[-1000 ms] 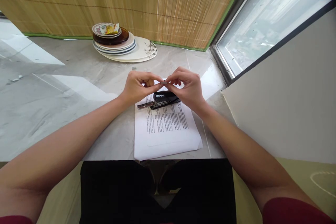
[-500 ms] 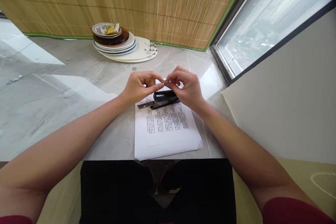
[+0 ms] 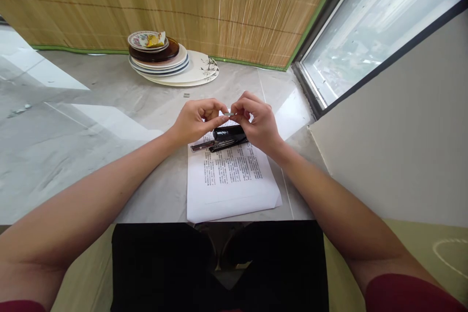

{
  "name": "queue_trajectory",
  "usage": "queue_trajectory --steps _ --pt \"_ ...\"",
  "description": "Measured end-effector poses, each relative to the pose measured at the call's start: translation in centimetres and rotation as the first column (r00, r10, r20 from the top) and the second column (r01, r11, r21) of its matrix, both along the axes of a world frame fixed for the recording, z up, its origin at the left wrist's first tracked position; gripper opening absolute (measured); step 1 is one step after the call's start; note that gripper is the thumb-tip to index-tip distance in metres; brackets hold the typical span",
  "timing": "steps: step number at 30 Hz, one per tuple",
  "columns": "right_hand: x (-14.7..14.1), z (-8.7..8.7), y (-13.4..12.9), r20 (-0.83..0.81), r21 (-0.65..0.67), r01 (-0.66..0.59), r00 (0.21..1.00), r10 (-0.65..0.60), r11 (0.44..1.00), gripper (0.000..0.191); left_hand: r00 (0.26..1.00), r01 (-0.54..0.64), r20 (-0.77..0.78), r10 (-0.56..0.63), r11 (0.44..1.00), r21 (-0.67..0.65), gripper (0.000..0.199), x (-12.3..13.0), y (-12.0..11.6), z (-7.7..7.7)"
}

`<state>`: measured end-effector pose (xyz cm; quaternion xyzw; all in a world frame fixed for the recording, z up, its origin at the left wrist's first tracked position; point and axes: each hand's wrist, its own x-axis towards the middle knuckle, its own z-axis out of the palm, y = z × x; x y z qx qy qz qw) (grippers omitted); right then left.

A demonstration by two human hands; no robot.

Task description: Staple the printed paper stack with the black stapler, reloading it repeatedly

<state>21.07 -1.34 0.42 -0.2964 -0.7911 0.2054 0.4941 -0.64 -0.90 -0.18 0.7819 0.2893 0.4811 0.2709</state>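
Note:
A small strip of staples (image 3: 229, 114) is pinched at its ends between the fingertips of both hands. My left hand (image 3: 199, 119) holds its left end, and my right hand (image 3: 258, 122) holds the right end. Just below them a black stapler (image 3: 228, 132) lies on the printed paper (image 3: 234, 195), with its metal tray sticking out to the left. My right hand hides the stapler's right end. Another small staple strip (image 3: 186, 95) lies on the grey countertop (image 3: 153, 200), beyond my left hand.
A stack of plates (image 3: 159, 58) with a yellow wrapper (image 3: 155, 40) on top stands at the back, before a bamboo blind (image 3: 183, 5). To the right are a window (image 3: 373, 29) and a white panel (image 3: 402, 131). A small shiny bit (image 3: 26, 107) lies far left.
The staple strip has tilted slightly between the fingertips, and my right hand has shifted a little to the left. The stapler and paper stay in place.

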Motion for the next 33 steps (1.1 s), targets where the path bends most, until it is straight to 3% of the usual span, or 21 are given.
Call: queue_trajectory --steps 21,25,27,29,33 --pt "-0.2 0.5 -0.2 0.013 -0.061 0.084 0.996 -0.083 0.995 0.014 0.999 -0.026 0.018 0.026 0.999 -0.028 0.028 0.1 0.0 -0.3" --pt "2.7 -0.2 2.6 -0.03 -0.054 0.29 0.956 -0.291 0.956 0.008 0.981 -0.187 0.042 0.187 0.982 -0.021 0.03 -0.7 1.1 -0.7" --pt "4.7 -0.8 4.4 0.047 -0.043 0.427 0.904 -0.425 0.903 0.008 0.932 -0.361 -0.001 0.361 0.932 -0.004 0.02 -1.6 2.2 -1.0" --pt "6.6 -1.4 5.9 0.173 -0.045 0.521 0.845 -0.507 0.853 0.01 0.832 -0.54 -0.139 0.538 0.841 0.022 0.012 -2.6 3.3 -1.4" --pt "8.3 -2.5 7.2 0.354 -0.083 0.584 0.775 -0.524 0.807 0.016 0.614 -0.693 -0.429 0.662 0.713 0.107 0.028 -3.9 4.5 -1.9"
